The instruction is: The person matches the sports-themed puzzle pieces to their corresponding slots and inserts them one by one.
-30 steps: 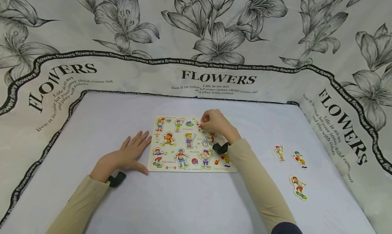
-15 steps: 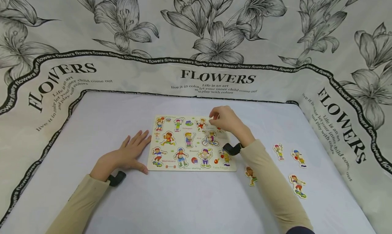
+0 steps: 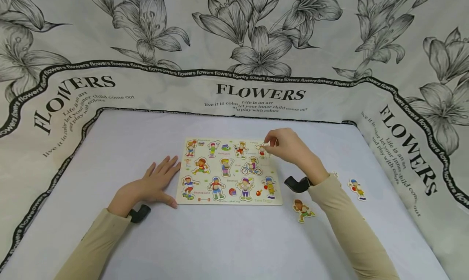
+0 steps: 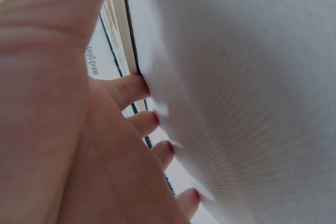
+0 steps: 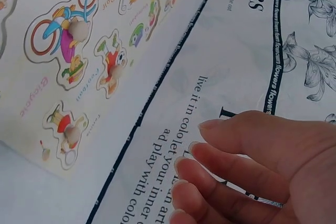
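Note:
A cream puzzle board (image 3: 205,184) with knobbed sports-figure pieces lies flat on the white table. My left hand (image 3: 155,184) rests with fingers spread beside the board's left edge, the thumb by its lower left corner; the left wrist view shows the fingertips (image 4: 137,85) on the cloth. Over the board's upper right corner is my right hand (image 3: 289,146), near the tennis player piece (image 3: 261,151). In the right wrist view its fingers (image 5: 197,171) are loosely bent, with a gap to the thumb and nothing held. The football piece (image 5: 111,64) and cyclist piece (image 5: 65,32) lie in the board.
Right of the board lie a runner piece (image 3: 303,211) and a blue-capped figure piece (image 3: 357,189). Another loose piece (image 3: 335,174) shows only its top behind the right sleeve (image 3: 348,219). A flower-printed cloth (image 3: 261,95) rises behind and at the sides.
My right hand has moved right, from the football piece to the tennis player piece. The runner piece has come into view, while the arm now covers the skateboarder piece. My left hand stays put.

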Demonstrator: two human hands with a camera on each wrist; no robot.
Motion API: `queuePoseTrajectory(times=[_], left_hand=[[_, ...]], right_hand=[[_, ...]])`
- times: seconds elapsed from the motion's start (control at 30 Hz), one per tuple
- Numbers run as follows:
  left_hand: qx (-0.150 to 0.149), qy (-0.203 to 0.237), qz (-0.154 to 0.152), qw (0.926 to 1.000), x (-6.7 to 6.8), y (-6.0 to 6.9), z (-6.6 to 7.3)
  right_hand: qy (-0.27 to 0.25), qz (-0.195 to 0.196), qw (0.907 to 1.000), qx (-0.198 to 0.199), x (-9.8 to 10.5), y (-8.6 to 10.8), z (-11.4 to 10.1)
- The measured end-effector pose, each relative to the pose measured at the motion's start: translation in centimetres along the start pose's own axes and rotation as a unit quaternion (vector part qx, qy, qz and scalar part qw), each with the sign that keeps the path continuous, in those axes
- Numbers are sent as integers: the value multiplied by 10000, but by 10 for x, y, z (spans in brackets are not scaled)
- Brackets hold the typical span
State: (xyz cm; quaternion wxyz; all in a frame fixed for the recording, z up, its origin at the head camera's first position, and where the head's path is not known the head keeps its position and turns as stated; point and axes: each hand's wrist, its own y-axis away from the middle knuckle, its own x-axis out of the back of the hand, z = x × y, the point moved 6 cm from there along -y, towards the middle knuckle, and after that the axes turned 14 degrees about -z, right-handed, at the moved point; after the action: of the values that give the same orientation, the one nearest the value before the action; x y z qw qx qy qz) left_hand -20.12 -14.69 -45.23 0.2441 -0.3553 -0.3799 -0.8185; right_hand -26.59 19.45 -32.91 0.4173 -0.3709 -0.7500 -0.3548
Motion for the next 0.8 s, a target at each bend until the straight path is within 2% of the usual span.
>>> queuePoseTrajectory(times=[0.5,0.8], left_hand=[[36,-62,14,10000,0,1,0],[-40,-88,66,9999,-1,0,0]], right_hand=[[175,113,9990,-391,29,58,36],[208,197,9983,-516,38,87,69]])
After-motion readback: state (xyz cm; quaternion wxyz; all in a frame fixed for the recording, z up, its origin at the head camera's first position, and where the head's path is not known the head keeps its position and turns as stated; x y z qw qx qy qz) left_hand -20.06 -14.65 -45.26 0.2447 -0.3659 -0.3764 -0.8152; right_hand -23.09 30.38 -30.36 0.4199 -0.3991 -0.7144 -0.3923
